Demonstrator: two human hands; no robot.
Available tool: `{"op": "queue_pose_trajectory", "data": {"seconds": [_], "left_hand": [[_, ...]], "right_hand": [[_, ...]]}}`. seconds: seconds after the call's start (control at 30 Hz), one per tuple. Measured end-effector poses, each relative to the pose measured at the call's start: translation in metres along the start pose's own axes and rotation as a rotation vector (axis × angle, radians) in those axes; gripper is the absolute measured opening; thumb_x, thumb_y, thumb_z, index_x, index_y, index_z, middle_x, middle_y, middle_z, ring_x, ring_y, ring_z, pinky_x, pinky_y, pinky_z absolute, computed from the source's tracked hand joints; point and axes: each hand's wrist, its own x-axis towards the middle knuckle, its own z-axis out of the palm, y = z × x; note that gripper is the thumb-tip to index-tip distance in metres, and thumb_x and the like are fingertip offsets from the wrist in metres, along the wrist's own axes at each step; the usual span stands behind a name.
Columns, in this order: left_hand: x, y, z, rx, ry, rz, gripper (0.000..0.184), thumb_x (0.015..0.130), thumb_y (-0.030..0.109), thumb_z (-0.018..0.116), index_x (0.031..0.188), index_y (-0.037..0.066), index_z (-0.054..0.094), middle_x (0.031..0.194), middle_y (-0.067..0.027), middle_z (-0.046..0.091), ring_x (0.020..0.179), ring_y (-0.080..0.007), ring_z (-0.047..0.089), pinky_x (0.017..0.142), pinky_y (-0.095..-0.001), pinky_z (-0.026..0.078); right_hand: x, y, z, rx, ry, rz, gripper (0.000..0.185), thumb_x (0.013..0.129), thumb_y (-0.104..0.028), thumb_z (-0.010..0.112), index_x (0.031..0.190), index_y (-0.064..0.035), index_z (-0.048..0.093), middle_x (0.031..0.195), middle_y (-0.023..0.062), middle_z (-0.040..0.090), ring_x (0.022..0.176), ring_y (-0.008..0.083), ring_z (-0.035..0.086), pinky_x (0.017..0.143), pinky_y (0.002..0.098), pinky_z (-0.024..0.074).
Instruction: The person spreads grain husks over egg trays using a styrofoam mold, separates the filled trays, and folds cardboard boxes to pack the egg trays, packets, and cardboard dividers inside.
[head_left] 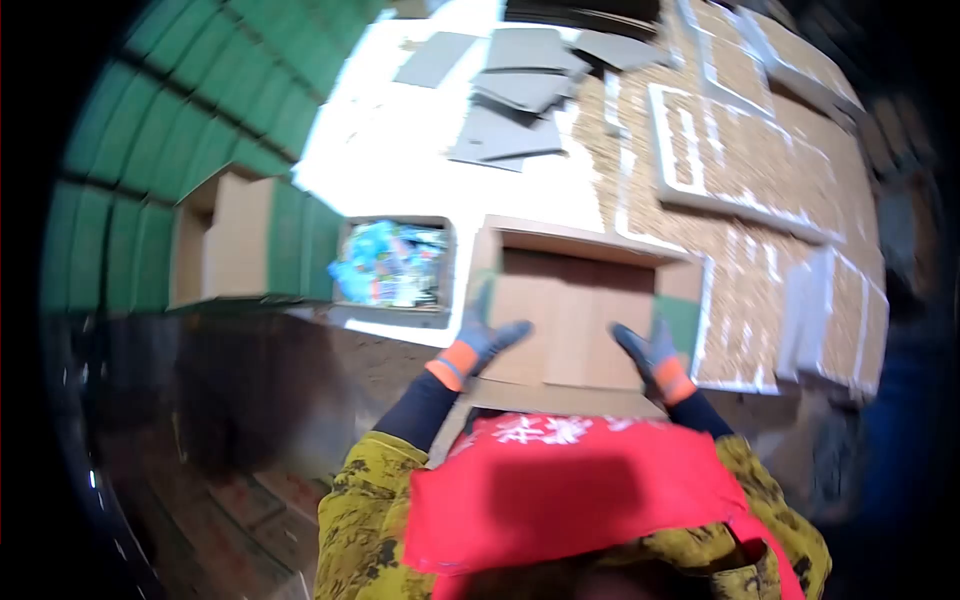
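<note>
An open cardboard box (575, 325) with brown inner walls and a green outer side stands in front of my body, its flaps folded out. My left hand (482, 338), in a grey glove with an orange cuff, grips its left wall, thumb over the inside. On the opposite wall, my right hand (648, 355) holds on in a matching glove, thumb also inside. The outer fingers of both hands are partly hidden and blurred. Just left of the box sits a smaller box (447, 268) filled with blue and colourful packets (390, 262).
Grey flat sheets (525, 85) lie piled on the bright white table surface (380, 130). White-edged slabs with a brown grainy face (750, 150) cover the right side. Green boxes (120, 130) are stacked at the left, near another open carton (240, 240).
</note>
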Motion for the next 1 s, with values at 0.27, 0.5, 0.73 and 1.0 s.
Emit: {"op": "queue_pose_trajectory", "data": {"seconds": [0.27,0.5,0.73,1.0], "left_hand": [[-0.048,0.084,-0.048,-0.142,0.048,0.135,0.06,0.09,0.026,0.057,0.14,-0.001,0.036,0.136,-0.016,0.046,0.125,-0.0222,0.044,0.104,-0.0299,0.034],[-0.121,0.056,-0.302,-0.133,1.346,0.934,0.045,0.1,0.032,0.037,0.13,-0.002,0.042,0.128,-0.0114,0.047,0.121,-0.0224,0.043,0.107,-0.0351,0.029],[-0.133,0.004,-0.485,-0.435,0.964,0.512,0.072,0.097,0.057,0.024,0.135,-0.003,0.042,0.134,-0.013,0.047,0.121,-0.0213,0.044,0.106,-0.0314,0.029],[-0.093,-0.064,-0.501,-0.551,0.89,0.537,0.067,0.099,0.053,0.03,0.142,0.002,0.034,0.14,-0.0073,0.042,0.122,-0.019,0.042,0.104,-0.0316,0.032]], "right_hand": [[-0.022,-0.052,-0.016,0.968,-0.266,0.007,0.053,0.091,-0.027,0.057,0.133,-0.0001,0.04,0.119,0.0109,0.057,0.107,0.0202,0.058,0.092,0.0323,0.0484],[-0.014,-0.239,0.102,1.394,-0.581,-0.143,0.051,0.091,-0.044,0.053,0.126,-0.0072,0.053,0.122,0.0117,0.059,0.111,0.0262,0.058,0.099,0.0416,0.0439],[-0.006,-0.374,0.229,1.268,-0.552,-0.347,0.039,0.089,-0.031,0.062,0.116,-0.0028,0.058,0.111,0.011,0.063,0.099,0.0208,0.063,0.087,0.0341,0.0516],[0.024,-0.454,0.401,0.729,-0.344,-0.487,0.089,0.08,-0.052,0.066,0.139,0.0045,0.029,0.129,0.0231,0.048,0.118,0.03,0.047,0.098,0.0352,0.0389]]}}
